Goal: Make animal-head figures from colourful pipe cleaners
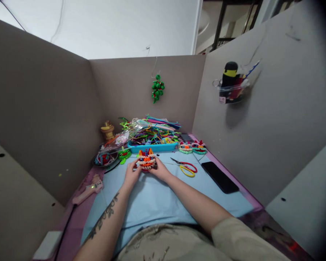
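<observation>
Head view, near to far. Both forearms reach up from 6 o'clock over the light blue mat (152, 203) on the tabletop. Left hand (130, 174) and right hand (161, 170) meet at a small pipe-cleaner figure (146, 160), orange horns up, white-rimmed mouth facing the camera. Figure sits between the two hands, just past the fingers toward 12 o'clock, long axis running 9 to 3. Left fingers clasp its left side, right fingers clasp its right side; both hands about equally near. Whether it rests on the mat or is lifted off, can't tell.

At 9 o'clock of the hands: pink glue gun (88, 191) near the mat's left edge, cord trailing to 7. At 3 o'clock: scissors (186, 167) with red and yellow handles, then a black phone (219, 177) lying flat, well apart from the hands.

Farther, 12 o'clock: blue tray (152, 146) heaped with loose pipe cleaners in mixed colours, more piled behind it. At 10 o'clock a round dish (105, 159) holding a small red and blue piece. At 1 o'clock two finished figures (192, 147) side by side.

Back wall: green bead cluster (158, 88) hanging on a hook. Right wall: clear cup (230, 95) holding a black and yellow bottle.
</observation>
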The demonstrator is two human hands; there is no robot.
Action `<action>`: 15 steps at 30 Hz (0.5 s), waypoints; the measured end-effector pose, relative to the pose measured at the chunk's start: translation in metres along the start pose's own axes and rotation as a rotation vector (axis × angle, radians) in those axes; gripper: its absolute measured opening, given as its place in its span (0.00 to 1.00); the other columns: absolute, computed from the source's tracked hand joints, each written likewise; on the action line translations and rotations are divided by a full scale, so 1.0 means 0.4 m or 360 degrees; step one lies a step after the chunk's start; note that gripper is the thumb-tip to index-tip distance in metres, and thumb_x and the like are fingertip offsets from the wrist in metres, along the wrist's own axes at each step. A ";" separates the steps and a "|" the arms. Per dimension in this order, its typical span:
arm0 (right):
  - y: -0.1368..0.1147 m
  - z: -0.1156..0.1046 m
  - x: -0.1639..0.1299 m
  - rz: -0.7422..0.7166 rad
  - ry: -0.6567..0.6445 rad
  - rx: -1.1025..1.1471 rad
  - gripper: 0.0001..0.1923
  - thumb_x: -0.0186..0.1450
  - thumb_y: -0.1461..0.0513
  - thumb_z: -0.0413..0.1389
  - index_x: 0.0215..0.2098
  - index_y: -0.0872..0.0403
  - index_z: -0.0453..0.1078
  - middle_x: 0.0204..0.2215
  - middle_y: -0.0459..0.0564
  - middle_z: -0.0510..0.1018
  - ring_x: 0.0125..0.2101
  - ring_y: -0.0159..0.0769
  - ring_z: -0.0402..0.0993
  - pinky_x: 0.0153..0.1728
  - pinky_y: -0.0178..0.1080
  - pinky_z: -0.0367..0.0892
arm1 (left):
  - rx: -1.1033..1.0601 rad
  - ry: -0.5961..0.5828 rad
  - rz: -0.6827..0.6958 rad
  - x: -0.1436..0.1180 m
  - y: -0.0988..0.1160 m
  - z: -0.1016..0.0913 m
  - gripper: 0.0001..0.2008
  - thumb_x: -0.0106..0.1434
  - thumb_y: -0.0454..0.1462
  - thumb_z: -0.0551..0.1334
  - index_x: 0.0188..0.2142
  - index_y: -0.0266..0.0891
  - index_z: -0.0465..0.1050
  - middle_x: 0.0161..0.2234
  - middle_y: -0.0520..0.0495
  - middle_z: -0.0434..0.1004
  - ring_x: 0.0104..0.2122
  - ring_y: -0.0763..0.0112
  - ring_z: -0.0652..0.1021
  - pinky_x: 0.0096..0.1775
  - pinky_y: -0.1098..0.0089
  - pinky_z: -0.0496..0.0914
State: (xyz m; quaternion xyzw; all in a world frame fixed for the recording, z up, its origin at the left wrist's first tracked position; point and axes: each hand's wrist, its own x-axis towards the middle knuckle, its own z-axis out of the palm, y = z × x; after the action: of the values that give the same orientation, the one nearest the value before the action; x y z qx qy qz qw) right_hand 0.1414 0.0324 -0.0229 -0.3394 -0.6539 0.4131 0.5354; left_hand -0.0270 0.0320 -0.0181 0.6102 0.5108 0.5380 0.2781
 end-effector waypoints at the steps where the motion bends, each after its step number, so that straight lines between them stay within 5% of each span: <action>1: 0.003 0.003 0.001 0.0022 0.0008 0.0038 0.36 0.49 0.60 0.63 0.54 0.51 0.56 0.49 0.53 0.68 0.49 0.42 0.66 0.49 0.47 0.62 | 0.0052 -0.0007 -0.0007 0.000 -0.002 0.002 0.21 0.50 0.39 0.62 0.45 0.39 0.71 0.39 0.43 0.70 0.39 0.63 0.73 0.38 0.64 0.70; 11: -0.011 0.011 -0.010 -0.0017 0.0189 0.0078 0.59 0.43 0.61 0.66 0.62 0.46 0.32 0.53 0.55 0.63 0.52 0.42 0.63 0.51 0.48 0.60 | -0.0322 -0.0359 0.0079 -0.014 0.042 0.009 0.22 0.54 0.42 0.60 0.48 0.39 0.62 0.46 0.42 0.69 0.42 0.63 0.74 0.39 0.64 0.71; 15: -0.040 -0.010 -0.002 -0.0165 0.0364 0.0002 0.54 0.43 0.61 0.66 0.60 0.45 0.39 0.51 0.53 0.64 0.49 0.42 0.66 0.49 0.48 0.62 | -0.0324 -0.0441 0.0132 -0.031 0.059 0.020 0.22 0.56 0.42 0.58 0.50 0.41 0.61 0.49 0.41 0.67 0.43 0.63 0.74 0.39 0.63 0.71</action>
State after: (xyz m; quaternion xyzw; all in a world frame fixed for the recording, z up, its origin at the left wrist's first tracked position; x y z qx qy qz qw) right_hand 0.1454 0.0254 -0.0085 -0.3497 -0.6048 0.3439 0.6274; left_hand -0.0106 0.0148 -0.0038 0.6677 0.3849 0.5088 0.3837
